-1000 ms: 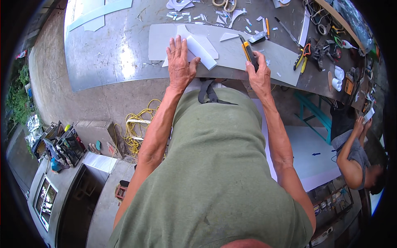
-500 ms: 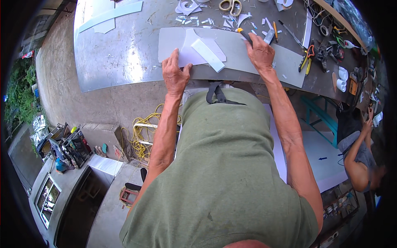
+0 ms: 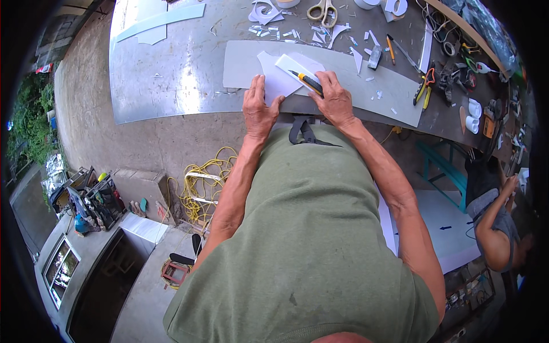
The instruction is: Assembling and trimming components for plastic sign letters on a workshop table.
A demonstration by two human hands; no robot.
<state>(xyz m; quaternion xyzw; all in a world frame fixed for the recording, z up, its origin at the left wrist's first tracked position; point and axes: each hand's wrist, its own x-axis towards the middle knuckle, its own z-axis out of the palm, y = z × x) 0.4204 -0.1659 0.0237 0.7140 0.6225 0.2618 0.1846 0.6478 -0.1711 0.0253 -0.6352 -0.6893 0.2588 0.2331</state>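
My right hand (image 3: 335, 102) is closed around a yellow and black utility knife (image 3: 307, 82). Its tip reaches over a narrow white strip (image 3: 283, 63) lying across a pale cut sheet (image 3: 273, 80). With fingers stretched out and thumb apart, my left hand (image 3: 261, 111) rests on the near left edge of that sheet. Beneath lies a long grey board (image 3: 240, 57) along the table's front edge. A small clear block (image 3: 375, 57) and a thin white offcut (image 3: 357, 59) sit on or by the board, right of my right hand.
Scissors (image 3: 323, 11) and scattered white scraps lie at the back of the metal table (image 3: 154, 91). Right of them are an orange pencil (image 3: 391, 49), yellow-handled pliers (image 3: 424, 88) and rolls of tape. A co-worker (image 3: 496, 228) sits at far right. Yellow cord (image 3: 197, 183) coils on the floor.
My right hand has moved left and nearer with the knife, from the right part of the board to the white strip. My left hand has shifted slightly right and nearer; the strip's angle has changed.
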